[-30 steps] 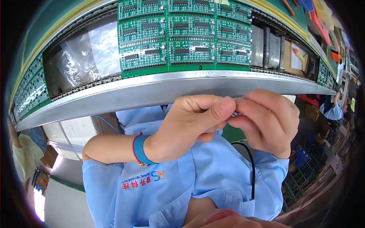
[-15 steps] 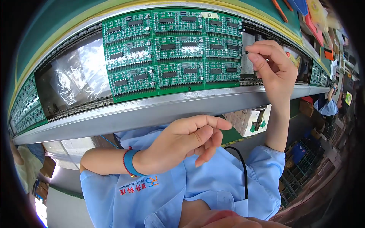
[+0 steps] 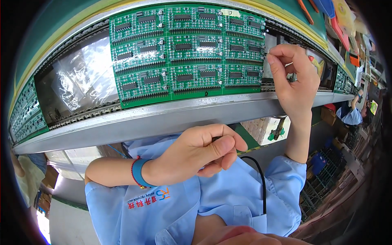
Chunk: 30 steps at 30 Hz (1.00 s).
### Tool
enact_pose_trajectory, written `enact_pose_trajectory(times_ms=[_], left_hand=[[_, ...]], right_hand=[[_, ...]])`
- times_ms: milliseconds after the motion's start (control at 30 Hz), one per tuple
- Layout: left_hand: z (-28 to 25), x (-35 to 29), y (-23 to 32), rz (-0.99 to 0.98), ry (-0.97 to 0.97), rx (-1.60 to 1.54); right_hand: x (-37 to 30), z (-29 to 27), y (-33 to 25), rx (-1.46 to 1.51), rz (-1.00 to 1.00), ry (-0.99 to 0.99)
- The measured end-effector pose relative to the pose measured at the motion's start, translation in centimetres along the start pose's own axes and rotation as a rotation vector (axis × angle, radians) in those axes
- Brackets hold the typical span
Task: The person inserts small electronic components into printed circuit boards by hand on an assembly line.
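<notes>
A green circuit board panel, set with black chips, rows of pins and small silver-topped round parts, lies across the rails in front of me. At its right edge, my right hand has thumb and forefinger pinched together; anything between the tips is too small to make out. My left hand, a blue band around its wrist, hovers nearer my body, below the metal rail. Its fingers are curled in, and a bit of something dark shows by the thumb; what it is stays hidden.
A grey metal rail runs along the near side. Clear plastic bags lie left of the panel, and another green board sits farther left. Orange-handled tools lie at the upper right. Another person in blue is far right.
The board panel has shifted slightly to the right along the rails. My left fingers have curled in more. My right hand stays at the panel's right edge, still pinched.
</notes>
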<state>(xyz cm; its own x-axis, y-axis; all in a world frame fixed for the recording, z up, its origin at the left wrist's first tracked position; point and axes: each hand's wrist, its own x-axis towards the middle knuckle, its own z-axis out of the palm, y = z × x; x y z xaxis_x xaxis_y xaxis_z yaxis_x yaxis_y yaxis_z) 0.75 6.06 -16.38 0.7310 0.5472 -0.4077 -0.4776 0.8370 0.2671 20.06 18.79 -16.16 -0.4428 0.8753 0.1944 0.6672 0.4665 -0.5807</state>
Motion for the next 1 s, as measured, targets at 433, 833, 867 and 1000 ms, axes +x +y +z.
enact_pose_trajectory(times_ms=[433,833,867,1000], left_hand=[[-0.3,-0.4,-0.1,0.077,-0.003,-0.019],[0.1,0.0,-1.2,0.295,0.041,-0.129],[0.1,0.1,-1.4,0.312,0.033,-0.133],[0.0,0.4,-1.7,0.301,-0.009,-0.106]], right_hand=[[0.3,-0.9,-1.2,-0.367,-0.212,-0.06],[-4.8,-0.6,-5.4,0.505,-0.155,-0.175],[-4.9,-0.3,-5.2,0.448,-0.246,-0.111],[-5.0,-0.1,-5.2,0.38,-0.343,-0.048]])
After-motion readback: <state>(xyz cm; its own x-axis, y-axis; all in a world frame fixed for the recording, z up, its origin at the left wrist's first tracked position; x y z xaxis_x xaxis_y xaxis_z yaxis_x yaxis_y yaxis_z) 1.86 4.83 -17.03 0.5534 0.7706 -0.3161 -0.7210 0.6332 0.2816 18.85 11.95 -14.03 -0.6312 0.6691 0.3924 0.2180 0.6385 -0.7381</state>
